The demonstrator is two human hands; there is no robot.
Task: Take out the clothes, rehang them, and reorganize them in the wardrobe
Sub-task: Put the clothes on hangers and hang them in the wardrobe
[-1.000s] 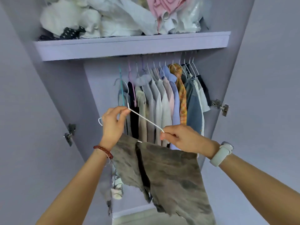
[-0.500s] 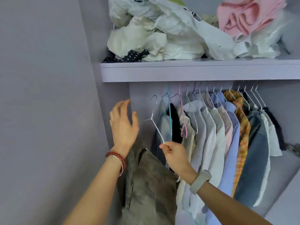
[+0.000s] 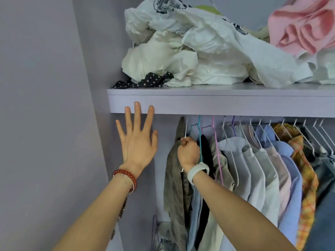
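At the left end of the rail, right hand [image 3: 188, 151] pinches the white hanger [image 3: 185, 130] carrying the olive-grey garment [image 3: 174, 176], hook near the rail but seating hidden. Risk: releasing before the hook catches would drop it. Left hand [image 3: 138, 142] spread flat, holding nothing, fingertips against the shelf edge [image 3: 217, 105].
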